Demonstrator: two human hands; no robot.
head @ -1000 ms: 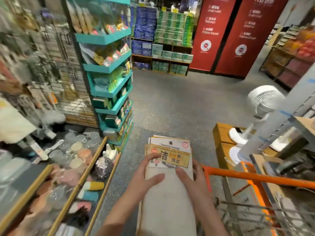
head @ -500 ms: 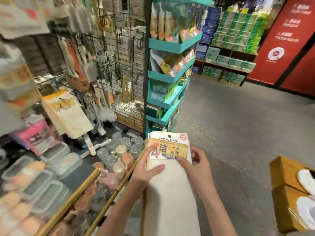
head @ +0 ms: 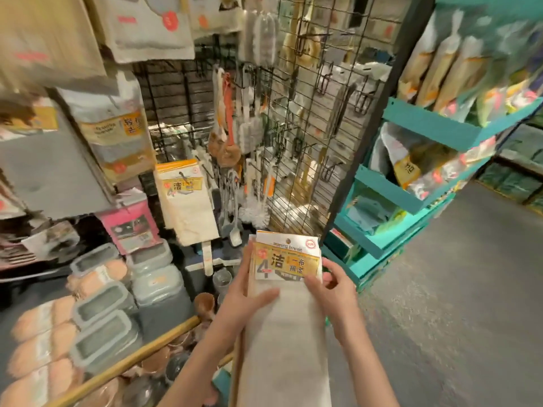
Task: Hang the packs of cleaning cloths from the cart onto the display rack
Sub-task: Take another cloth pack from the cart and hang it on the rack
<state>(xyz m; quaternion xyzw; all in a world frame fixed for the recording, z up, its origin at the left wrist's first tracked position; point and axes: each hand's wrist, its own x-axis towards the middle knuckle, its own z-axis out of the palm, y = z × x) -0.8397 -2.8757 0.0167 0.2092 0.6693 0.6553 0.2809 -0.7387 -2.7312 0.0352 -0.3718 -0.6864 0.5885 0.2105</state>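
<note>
Head view, wide-angle, strong motion blur toward the left and top edges: goods hung there read only as pale cloth shapes with orange tags. Print on the packs' header card is only partly legible. Lower ends of the packs run out of the bottom edge of frame, as do both forearms. How many packs are in the stack cannot be told; card edges at the left side suggest more than one.

Stack of cleaning-cloth packs (head: pixel 286 327) is held upright in front of the person, low centre of frame, header card uppermost. Left hand (head: pixel 245 298) grips the left edge, thumb lying across the front of the cloth just below the card. Right hand (head: pixel 332 289) grips the right edge, thumb on the card's lower right corner, remaining fingers curled behind and hidden.

Wire display rack (head: pixel 296 136) stands beyond the packs, well apart from them, carrying brushes and hooks. A matching hung pack (head: pixel 186 207) is already on the rack's left part, above and left of the left hand. Teal shelving (head: pixel 426 127) stands at the right.
</note>
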